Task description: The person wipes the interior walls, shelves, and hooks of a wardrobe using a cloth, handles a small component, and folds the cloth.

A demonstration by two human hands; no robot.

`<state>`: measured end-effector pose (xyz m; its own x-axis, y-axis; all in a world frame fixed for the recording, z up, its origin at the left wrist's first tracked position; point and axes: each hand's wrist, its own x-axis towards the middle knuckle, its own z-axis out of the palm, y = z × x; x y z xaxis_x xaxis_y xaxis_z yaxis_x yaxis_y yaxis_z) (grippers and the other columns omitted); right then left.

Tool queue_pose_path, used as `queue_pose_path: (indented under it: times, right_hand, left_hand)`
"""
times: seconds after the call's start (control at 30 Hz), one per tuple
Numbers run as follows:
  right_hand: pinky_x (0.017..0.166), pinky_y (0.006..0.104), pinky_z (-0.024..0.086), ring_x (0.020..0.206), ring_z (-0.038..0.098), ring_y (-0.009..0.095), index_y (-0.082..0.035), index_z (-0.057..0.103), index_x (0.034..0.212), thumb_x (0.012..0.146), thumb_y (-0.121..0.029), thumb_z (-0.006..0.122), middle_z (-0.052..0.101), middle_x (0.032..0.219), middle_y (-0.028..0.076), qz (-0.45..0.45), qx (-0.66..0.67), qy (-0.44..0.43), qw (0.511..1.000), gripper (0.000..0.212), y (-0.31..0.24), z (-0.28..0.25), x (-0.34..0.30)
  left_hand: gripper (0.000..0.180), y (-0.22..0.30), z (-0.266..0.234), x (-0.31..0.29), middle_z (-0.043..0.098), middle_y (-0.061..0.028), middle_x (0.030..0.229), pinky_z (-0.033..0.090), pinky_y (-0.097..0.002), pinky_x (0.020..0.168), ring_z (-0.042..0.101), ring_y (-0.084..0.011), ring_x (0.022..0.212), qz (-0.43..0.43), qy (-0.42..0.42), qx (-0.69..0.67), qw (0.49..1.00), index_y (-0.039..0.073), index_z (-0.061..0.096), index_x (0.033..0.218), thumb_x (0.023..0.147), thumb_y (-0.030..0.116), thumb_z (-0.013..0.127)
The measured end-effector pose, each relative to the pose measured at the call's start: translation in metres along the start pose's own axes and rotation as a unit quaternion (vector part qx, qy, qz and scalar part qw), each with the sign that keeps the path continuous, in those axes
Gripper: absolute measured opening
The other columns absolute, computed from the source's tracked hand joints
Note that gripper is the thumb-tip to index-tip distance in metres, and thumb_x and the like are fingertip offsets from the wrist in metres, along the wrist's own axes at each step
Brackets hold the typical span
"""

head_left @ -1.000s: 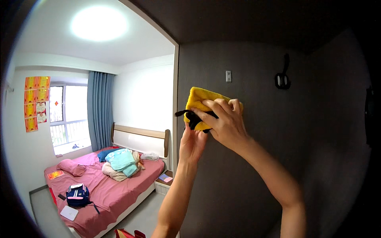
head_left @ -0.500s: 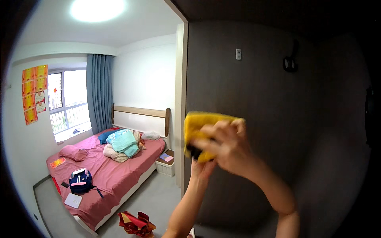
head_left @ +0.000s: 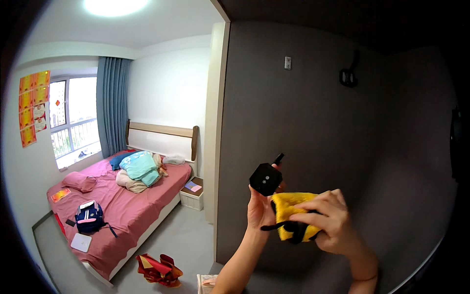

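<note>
Holding black device, yellow cloth

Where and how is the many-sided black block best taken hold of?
Probably by opposite side edges, from below, as the left hand has it: the black block has straight edges that suit a pinch, leaving its flat face, turned toward the camera, uncovered.

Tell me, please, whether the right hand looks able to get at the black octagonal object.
Probably not straight away: the right hand grips the yellow-and-black plush item, which lies between it and the black octagonal object in the left hand.
</note>
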<state>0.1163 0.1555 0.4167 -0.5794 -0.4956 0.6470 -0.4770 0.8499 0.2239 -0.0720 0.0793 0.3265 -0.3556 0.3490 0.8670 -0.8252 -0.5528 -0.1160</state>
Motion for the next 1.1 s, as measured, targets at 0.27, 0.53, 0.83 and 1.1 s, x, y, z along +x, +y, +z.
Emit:
queue_pose_path:
  times: [0.27, 0.53, 0.83, 1.1]
  right_hand:
    - [0.083, 0.0378, 0.041, 0.094, 0.054, 0.025, -0.006, 0.068, 0.106, 0.069, 0.004, 0.055, 0.064, 0.102, 0.009, 0.119, -0.022, 0.115, 0.986, 0.041, 0.007, -0.031, -0.02]
    - [0.088, 0.0381, 0.044, 0.098, 0.054, 0.026, -0.001, 0.062, 0.111, 0.071, 0.005, 0.057, 0.063, 0.106, 0.011, 0.154, -0.025, 0.15, 0.976, 0.041, 0.036, -0.024, -0.012]
    - [0.093, 0.0411, 0.039, 0.108, 0.052, 0.023, -0.009, 0.062, 0.121, 0.072, 0.003, 0.069, 0.06, 0.112, 0.005, 0.112, -0.277, 0.262, 0.918, 0.05, 0.129, 0.01, 0.056]
    - [0.091, 0.054, 0.04, 0.118, 0.047, 0.024, -0.022, 0.053, 0.131, 0.092, -0.023, 0.058, 0.051, 0.127, 0.006, 0.086, -0.492, 0.308, 0.81, 0.04, 0.23, 0.045, 0.117]
  left_hand:
    - [0.055, -0.027, 0.015, 0.005, 0.044, -0.0163, 0.14, 0.05, -0.0332, 0.097, 0.049, -0.0264, 0.118, 0.037, 0.059, -0.047, 0.996, 0.008, 0.054, 0.13, 0.081, 0.016, 0.076]
    - [0.061, -0.021, 0.0, 0.016, 0.047, -0.0163, 0.137, 0.048, -0.0314, 0.098, 0.048, -0.0261, 0.118, 0.028, 0.042, -0.041, 0.998, 0.001, 0.05, 0.132, 0.079, 0.015, 0.077]
    - [0.054, 0.042, 0.0, 0.067, 0.049, -0.0141, 0.136, 0.045, -0.0392, 0.102, 0.051, -0.0278, 0.12, 0.003, 0.001, 0.112, 0.994, 0.008, 0.048, 0.135, 0.088, 0.023, 0.068]
    - [0.047, 0.091, 0.047, 0.197, 0.042, -0.0144, 0.143, 0.049, -0.0309, 0.098, 0.047, -0.0211, 0.127, 0.018, -0.137, 0.484, 0.864, 0.006, 0.036, 0.142, 0.1, 0.023, 0.049]
